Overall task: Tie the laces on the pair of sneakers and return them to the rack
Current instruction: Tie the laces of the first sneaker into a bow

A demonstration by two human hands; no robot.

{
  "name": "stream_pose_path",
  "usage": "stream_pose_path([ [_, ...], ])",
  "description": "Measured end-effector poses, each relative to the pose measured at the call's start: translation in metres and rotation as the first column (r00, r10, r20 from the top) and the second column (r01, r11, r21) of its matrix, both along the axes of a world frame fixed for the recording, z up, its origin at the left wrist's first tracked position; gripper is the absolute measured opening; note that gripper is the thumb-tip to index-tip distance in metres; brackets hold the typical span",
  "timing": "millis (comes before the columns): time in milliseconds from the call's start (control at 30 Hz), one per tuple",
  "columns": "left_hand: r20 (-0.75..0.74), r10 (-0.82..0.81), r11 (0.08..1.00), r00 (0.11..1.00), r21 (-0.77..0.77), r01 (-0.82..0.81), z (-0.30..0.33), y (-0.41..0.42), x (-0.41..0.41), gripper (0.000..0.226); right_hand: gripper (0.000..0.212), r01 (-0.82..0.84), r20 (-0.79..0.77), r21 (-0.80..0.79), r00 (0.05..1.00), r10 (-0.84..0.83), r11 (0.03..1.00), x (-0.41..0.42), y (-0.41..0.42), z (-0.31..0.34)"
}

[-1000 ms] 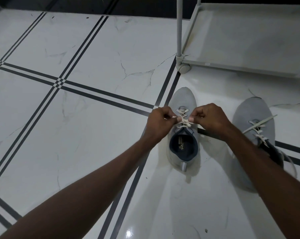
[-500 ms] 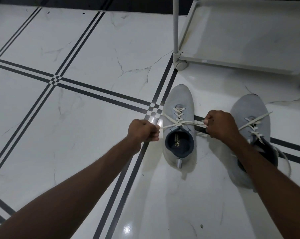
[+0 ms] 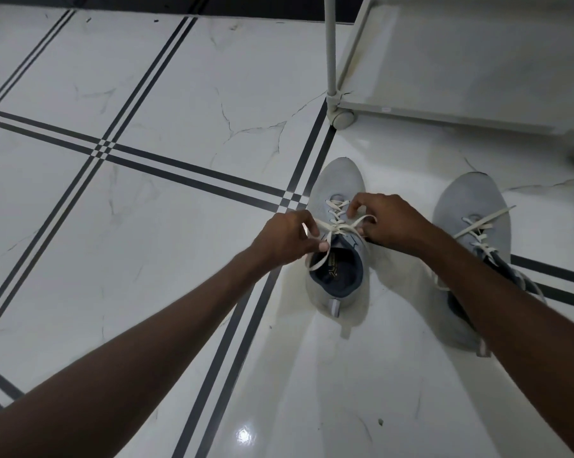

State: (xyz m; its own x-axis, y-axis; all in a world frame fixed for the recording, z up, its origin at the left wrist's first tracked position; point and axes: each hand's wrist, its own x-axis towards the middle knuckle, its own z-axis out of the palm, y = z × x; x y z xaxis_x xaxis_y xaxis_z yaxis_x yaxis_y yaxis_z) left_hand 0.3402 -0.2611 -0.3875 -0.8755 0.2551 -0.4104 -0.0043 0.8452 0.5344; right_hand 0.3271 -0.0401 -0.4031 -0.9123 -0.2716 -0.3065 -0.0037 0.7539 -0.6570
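Both lace ends, pulled taut sideways half a second ago, are now gathered over the left sneaker [image 3: 336, 233] on the floor; left hand [image 3: 287, 238] and right hand [image 3: 386, 223] each pinch a loop, bow being formed; right sneaker [image 3: 470, 226] untied

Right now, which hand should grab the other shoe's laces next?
Probably the right hand. It is nearer the second sneaker, whose laces lie loose. The left hand sits on the far side of the first sneaker.
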Motion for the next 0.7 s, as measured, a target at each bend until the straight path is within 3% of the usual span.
stream_pose_path([
  [167, 0.023, -0.09, 0.994, 0.996, -0.057, 0.092, 0.004, -0.002, -0.009, 0.021, 0.011, -0.208, 0.023, 0.209, 0.978, 0.208, 0.955, -0.013, -0.003, 0.007],
  [267, 0.07, -0.029, 0.999, 0.997, -0.027, 0.031, 0.005, -0.003, -0.015, 0.014, 0.014, -0.324, 0.116, 0.298, 0.946, 0.303, 0.898, -0.026, 0.0, 0.017],
  [400, 0.262, 0.114, 0.984, 0.958, 0.106, -0.145, 0.005, 0.004, -0.011, 0.035, 0.024, -0.411, 0.216, 0.267, 0.907, 0.362, 0.871, -0.028, 0.003, 0.024],
  [467, 0.268, 0.085, 0.992, 0.96, 0.062, -0.105, 0.006, 0.008, -0.008, 0.049, 0.028, -0.43, 0.257, 0.241, 0.893, 0.37, 0.87, -0.026, 0.003, 0.019],
  [533, 0.269, 0.04, 0.998, 0.962, 0.033, -0.05, 0.007, 0.011, -0.005, 0.042, 0.029, -0.447, 0.253, 0.253, 0.887, 0.387, 0.858, -0.024, 0.001, 0.015],
  [600, 0.174, -0.045, 0.998, 0.984, -0.036, 0.052, 0.007, 0.011, -0.005, 0.028, 0.032, -0.468, 0.21, 0.298, 0.882, 0.421, 0.832, -0.024, 0.0, 0.012],
  [700, -0.134, -0.288, 0.934, 0.948, -0.256, 0.247, 0.007, 0.009, -0.007, 0.022, 0.031, -0.462, 0.028, 0.422, 0.867, 0.498, 0.78, -0.017, 0.007, 0.015],
])
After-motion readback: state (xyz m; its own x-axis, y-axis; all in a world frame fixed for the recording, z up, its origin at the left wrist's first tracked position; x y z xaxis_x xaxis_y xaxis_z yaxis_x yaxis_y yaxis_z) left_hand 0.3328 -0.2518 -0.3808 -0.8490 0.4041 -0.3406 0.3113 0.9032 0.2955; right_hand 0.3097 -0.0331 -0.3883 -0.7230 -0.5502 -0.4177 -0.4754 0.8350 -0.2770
